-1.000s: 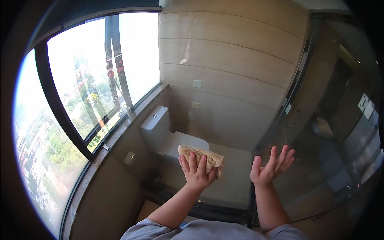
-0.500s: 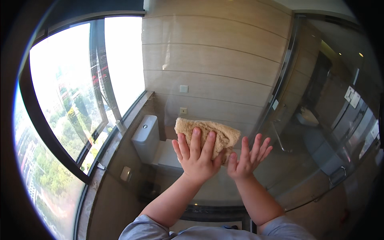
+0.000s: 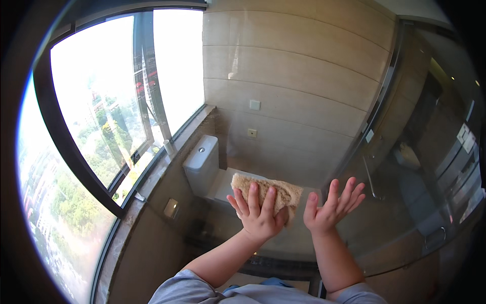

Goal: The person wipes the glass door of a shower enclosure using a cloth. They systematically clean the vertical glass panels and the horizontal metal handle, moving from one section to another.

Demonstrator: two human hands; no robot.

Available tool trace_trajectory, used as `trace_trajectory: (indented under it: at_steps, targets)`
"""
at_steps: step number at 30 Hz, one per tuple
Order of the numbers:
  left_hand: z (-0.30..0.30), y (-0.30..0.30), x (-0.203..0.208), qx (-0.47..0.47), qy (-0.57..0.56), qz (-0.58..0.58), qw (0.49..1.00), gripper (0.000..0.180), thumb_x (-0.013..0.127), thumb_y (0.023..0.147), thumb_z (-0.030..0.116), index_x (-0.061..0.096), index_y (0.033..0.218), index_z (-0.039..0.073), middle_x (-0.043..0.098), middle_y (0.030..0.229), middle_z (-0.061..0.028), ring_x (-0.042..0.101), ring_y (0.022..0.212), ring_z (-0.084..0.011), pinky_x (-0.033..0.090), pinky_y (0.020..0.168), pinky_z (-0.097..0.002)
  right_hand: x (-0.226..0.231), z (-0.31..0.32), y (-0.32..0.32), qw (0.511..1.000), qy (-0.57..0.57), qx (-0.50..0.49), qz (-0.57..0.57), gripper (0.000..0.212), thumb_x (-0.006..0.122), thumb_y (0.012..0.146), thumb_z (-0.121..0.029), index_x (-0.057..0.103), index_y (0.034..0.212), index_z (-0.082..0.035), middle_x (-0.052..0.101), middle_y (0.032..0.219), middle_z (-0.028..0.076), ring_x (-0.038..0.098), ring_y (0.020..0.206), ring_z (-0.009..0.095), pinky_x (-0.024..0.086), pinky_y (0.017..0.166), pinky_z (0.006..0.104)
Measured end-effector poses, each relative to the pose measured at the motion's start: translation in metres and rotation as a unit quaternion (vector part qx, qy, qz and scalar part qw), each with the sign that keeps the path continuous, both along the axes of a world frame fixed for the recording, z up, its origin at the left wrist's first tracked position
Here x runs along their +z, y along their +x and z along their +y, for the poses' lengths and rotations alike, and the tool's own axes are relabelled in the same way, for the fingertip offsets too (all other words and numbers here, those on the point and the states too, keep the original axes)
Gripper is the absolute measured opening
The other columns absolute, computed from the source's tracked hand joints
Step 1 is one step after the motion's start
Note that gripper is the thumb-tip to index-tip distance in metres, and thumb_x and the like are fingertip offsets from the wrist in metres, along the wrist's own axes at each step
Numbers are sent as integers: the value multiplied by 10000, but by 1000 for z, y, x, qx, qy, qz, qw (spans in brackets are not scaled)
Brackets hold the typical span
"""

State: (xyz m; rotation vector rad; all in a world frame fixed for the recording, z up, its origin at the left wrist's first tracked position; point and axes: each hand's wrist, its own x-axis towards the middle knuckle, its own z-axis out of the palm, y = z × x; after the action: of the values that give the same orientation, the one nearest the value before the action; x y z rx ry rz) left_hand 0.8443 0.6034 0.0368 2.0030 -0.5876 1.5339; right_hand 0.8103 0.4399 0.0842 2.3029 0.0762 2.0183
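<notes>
A tan, fluffy cloth [image 3: 289, 194] is spread under my left hand [image 3: 260, 219], pressed against a clear glass panel [image 3: 304, 144]. The fingers of that hand lie over the cloth, a little apart, and its lower edge is bunched near the thumb. To the right, my right hand [image 3: 330, 209] is raised with fingers spread and nothing in it. A gap separates it from the cloth. Whether its palm touches the glass, I cannot tell.
Through the glass a white toilet [image 3: 202, 158] stands against a tiled wall [image 3: 293, 55]. A large dark-framed window [image 3: 91, 121] with a stone sill [image 3: 152, 185] runs along the left. At right, a metal handle [image 3: 371, 177] shows on the glass.
My left hand has slid the cloth downward over the glass. The right hand has moved lower and farther from the cloth. The whole view has shifted slightly too.
</notes>
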Motion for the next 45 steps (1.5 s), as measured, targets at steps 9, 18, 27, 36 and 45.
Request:
trace_trajectory:
  at_steps: [9,18,27,36,45]
  targets:
    - [2,16,108,22,-70,-31,997,715,614,862,416,439,1395,-27,288,1486,-351,187,1390,-579,145,1099,-681,-6,-6,-5,999,17,35,24,554,552,922,-380,474,1420,-153,311,1556,178,148,1474,439,-5,1158,611]
    - [-9,-4,0,53,-60,50,996,861,545,895,539,269,1482,-27,164,1537,-345,144,1403,-578,125,1100,-693,-5,-10,-12,995,1,96,35,542,590,889,-368,540,1367,-118,334,1539,206,154,1469,452,-28,1156,606]
    - [7,3,30,139,2,26,990,736,509,933,467,334,1466,-9,256,1536,-310,95,1443,-543,21,1134,-635,-9,-11,-11,993,-16,104,46,511,581,878,-389,580,1340,-171,373,1533,132,155,1477,425,-28,1153,627]
    - [26,18,55,82,-2,-39,996,677,518,931,383,394,1399,-90,364,1472,-309,245,1391,-554,181,1124,-646,-11,-5,-8,996,-19,85,26,493,583,890,-365,571,1326,-136,378,1523,169,174,1467,445,-2,1159,620]
    - [65,29,-52,42,81,-31,995,713,663,837,448,477,1387,33,374,1504,-212,234,1422,-498,174,1122,-654,-16,22,-3,996,73,48,26,488,558,922,-278,492,1357,-66,322,1526,256,111,1472,470,-9,1159,592]
